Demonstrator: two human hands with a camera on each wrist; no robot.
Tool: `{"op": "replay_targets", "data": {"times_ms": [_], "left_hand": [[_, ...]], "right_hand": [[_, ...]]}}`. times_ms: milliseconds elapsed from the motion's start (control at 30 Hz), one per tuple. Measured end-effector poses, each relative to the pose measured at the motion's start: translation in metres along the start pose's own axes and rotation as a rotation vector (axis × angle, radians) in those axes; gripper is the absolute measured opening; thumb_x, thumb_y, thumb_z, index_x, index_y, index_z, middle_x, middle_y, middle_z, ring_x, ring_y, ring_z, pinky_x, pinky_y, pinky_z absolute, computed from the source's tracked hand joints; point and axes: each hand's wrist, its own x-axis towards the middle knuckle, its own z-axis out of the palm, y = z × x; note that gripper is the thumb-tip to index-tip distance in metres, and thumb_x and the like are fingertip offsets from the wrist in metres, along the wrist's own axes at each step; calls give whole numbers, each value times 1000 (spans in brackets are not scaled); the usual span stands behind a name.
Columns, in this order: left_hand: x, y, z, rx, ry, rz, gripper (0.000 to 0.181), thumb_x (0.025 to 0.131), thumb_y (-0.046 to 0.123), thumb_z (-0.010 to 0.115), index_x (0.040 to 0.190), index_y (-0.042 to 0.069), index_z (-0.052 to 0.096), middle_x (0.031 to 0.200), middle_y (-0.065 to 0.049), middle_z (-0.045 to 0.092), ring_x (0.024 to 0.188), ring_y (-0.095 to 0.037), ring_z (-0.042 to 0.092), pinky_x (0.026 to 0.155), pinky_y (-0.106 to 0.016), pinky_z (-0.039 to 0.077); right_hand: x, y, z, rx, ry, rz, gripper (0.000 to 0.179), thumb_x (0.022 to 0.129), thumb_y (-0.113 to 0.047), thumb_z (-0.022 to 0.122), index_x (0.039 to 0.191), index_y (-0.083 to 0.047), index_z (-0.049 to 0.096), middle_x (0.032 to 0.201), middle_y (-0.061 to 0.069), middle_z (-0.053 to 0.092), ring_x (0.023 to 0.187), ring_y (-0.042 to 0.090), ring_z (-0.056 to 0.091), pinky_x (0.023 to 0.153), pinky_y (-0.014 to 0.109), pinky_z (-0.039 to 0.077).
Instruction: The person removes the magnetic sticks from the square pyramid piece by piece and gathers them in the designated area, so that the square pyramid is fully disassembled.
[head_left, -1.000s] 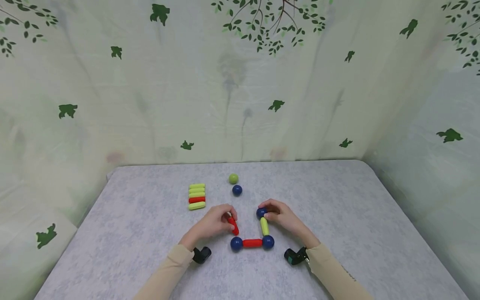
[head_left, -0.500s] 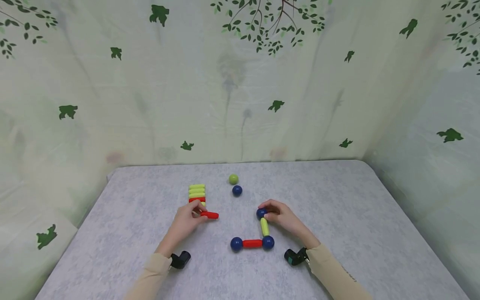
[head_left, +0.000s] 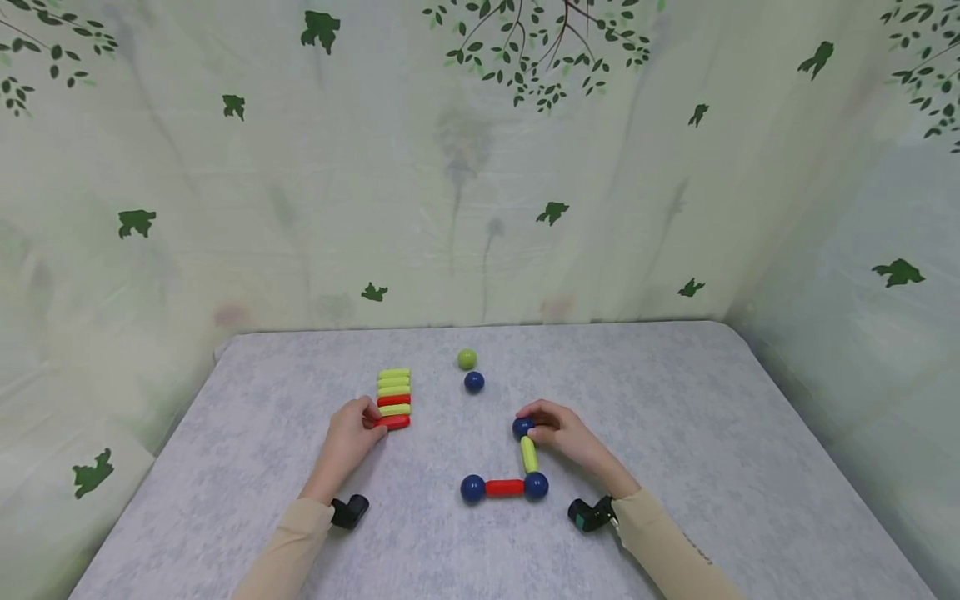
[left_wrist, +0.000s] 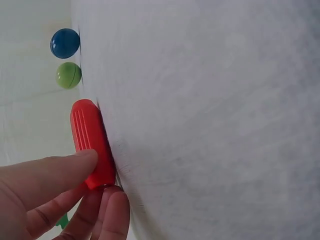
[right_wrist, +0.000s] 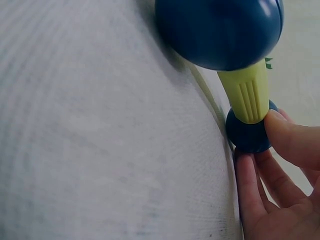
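Observation:
My left hand [head_left: 347,439] pinches a red rod [head_left: 394,422] by its left end. That ribbed rod lies at the near side of a row of yellow-green rods [head_left: 393,382] with another red rod [head_left: 393,400] among them. In the left wrist view, the thumb presses on top of the held red rod [left_wrist: 89,127]. My right hand [head_left: 573,437] holds a dark blue ball [head_left: 521,427] between thumb and fingers. A yellow-green rod [head_left: 529,454] joins it to a blue corner ball [head_left: 536,485]. From there a red rod [head_left: 505,487] reaches a blue ball [head_left: 473,488] on the left.
A green ball [head_left: 467,359] and a loose blue ball [head_left: 474,382] sit at the table's back middle. Behind the grey table [head_left: 675,400] hangs a pale cloth [head_left: 480,250] with leaf prints. Black cameras are strapped to both wrists.
My left hand has carried the red rod left, away from the left blue ball, turned it sideways and laid it against the rod row. My right hand has stayed in place.

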Motion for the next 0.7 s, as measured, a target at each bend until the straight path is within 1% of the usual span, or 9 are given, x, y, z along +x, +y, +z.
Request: {"op": "replay_targets", "data": {"times_ms": [167, 267, 333, 400, 433, 467, 533, 633, 700], "left_hand": [[4, -2, 1, 21, -1, 23, 18, 81, -3, 71, 87, 1, 55, 83, -10, 56, 75, -23, 52, 65, -35, 46], [3, 0, 1, 45, 12, 53, 18, 81, -3, 72, 87, 1, 55, 84, -10, 54, 77, -24, 52, 66, -36, 46], [2, 4, 1, 62, 17, 97, 19, 80, -3, 72, 88, 2, 56, 87, -9, 53, 78, -23, 52, 67, -36, 46], [0, 11, 2, 50, -17, 173, 18, 80, -3, 72, 89, 4, 58, 90, -8, 54, 79, -23, 53, 69, -36, 47], [0, 15, 3, 39, -53, 225, 18, 81, -3, 72, 90, 4, 59, 92, -7, 55, 80, -22, 54, 69, -36, 49], [-2, 20, 4, 8, -106, 274, 18, 81, -3, 72, 92, 4, 60, 93, -8, 56, 82, -22, 55, 71, -36, 50], [-5, 30, 8, -77, -258, 358, 18, 83, -1, 71, 97, 4, 61, 97, -8, 59, 85, -22, 57, 74, -35, 51], [-13, 45, 17, -172, -519, 424, 19, 86, 4, 69, 104, 5, 62, 101, -6, 62, 92, -21, 58, 79, -34, 51], [-19, 54, 25, -187, -642, 439, 19, 88, 8, 69, 106, 9, 63, 103, -1, 62, 94, -19, 58, 81, -31, 51]], "right_hand": [[1, 1, 1, -1, 0, -11, 25, 94, 2, 55, 118, -3, 61, 114, 10, 60, 99, 23, 56, 85, 31, 47], [1, 2, 1, -3, -4, -11, 25, 94, 1, 55, 118, -3, 60, 114, 10, 60, 100, 23, 56, 86, 32, 46], [0, 2, 1, -4, -5, -5, 25, 94, 1, 56, 118, -3, 60, 115, 10, 60, 100, 23, 56, 86, 32, 46], [0, 2, 1, -4, -2, -4, 25, 94, 1, 56, 118, -3, 60, 115, 10, 60, 100, 23, 56, 86, 32, 46], [0, 2, 1, -2, 1, -2, 25, 94, 1, 56, 118, -3, 60, 115, 10, 60, 100, 23, 56, 86, 32, 47], [0, 1, 0, 0, 3, -1, 26, 94, 1, 56, 118, -3, 60, 115, 10, 60, 100, 23, 56, 86, 32, 47], [0, 0, 0, 5, 7, 2, 26, 94, 1, 56, 119, -3, 60, 115, 9, 60, 100, 22, 55, 86, 32, 47], [-1, -2, 0, 13, 6, 4, 26, 94, 0, 56, 120, -3, 60, 116, 10, 60, 101, 23, 55, 87, 34, 46], [-1, -3, 0, 14, 5, 7, 26, 94, 0, 56, 120, -3, 60, 117, 10, 59, 102, 23, 55, 88, 35, 46]]}}
